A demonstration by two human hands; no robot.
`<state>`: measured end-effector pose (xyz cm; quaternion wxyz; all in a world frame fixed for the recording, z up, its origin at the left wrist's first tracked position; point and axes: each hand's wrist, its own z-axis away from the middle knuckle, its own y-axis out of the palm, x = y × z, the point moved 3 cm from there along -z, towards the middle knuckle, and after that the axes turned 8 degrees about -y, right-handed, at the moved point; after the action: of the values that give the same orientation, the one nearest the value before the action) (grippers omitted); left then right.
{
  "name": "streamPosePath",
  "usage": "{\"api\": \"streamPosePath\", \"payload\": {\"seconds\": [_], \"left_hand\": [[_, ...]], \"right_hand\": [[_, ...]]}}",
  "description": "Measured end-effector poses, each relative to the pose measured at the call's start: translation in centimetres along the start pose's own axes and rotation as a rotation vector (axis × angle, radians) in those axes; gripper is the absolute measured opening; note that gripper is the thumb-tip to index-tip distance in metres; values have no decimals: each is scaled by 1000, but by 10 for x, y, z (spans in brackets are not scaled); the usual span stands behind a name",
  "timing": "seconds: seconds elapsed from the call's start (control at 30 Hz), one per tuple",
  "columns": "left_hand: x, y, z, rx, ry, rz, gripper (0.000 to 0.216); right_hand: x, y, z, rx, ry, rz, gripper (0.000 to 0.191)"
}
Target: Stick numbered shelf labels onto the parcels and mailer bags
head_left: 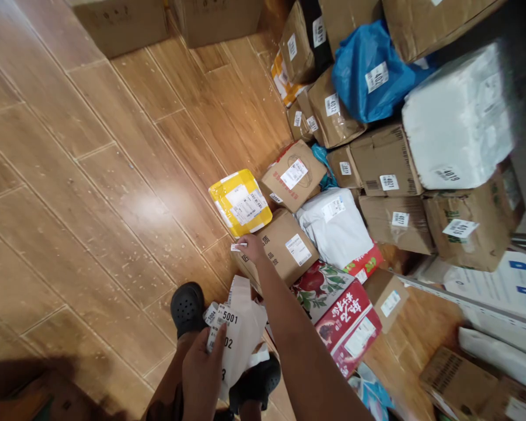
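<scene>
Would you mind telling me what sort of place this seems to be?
Probably a parcel sorting or pickup room. Cardboard boxes and a blue mailer bag lie piled on the wood-look floor, each bearing a numbered sticker. The left hand holds a numbered label sheet, and the right hand presses a small label onto a box.

Right hand (251,247) reaches down to a brown cardboard box (283,248) on the floor, fingertips pinching a small white label (238,247) at the box's near corner. Left hand (201,374) grips a sheet of numbered stickers (236,333); "5001" reads on 1 of them. Just beyond the box lies a yellow padded parcel (241,203), touching it. Right of it a white poly bag (335,225), and a red fruit-printed carton (339,307) nearer. Blue bag (368,70) in the pile behind. Black clog (187,307) on wood-look floor (92,204).
</scene>
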<state>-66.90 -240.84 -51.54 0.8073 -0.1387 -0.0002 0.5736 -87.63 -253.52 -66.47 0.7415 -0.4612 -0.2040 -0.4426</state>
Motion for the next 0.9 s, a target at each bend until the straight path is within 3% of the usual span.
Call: {"api": "streamPosePath", "payload": {"seconds": [0.17,0.33,0.47,0.57,0.77,0.9], "left_hand": [[3,-5,-2,20,-52,30,57],[-1,-6,5,-22,-29,114,52],[7,-5,3,-5,-96,82,59],[12,-5,1,-35,-102,60,59],[12,-3,1,-35,-87,147,57],[11,-3,-1,14,-91,97,59]], "right_hand": [[17,36,-18,72,-93,4,10],[12,62,-8,-101,27,72,7],[-6,65,0,-367,228,146,12],[-14,66,-8,-484,335,160,16],[-17,69,-27,-541,499,169,25],[-18,51,-29,-512,547,217,31]]}}
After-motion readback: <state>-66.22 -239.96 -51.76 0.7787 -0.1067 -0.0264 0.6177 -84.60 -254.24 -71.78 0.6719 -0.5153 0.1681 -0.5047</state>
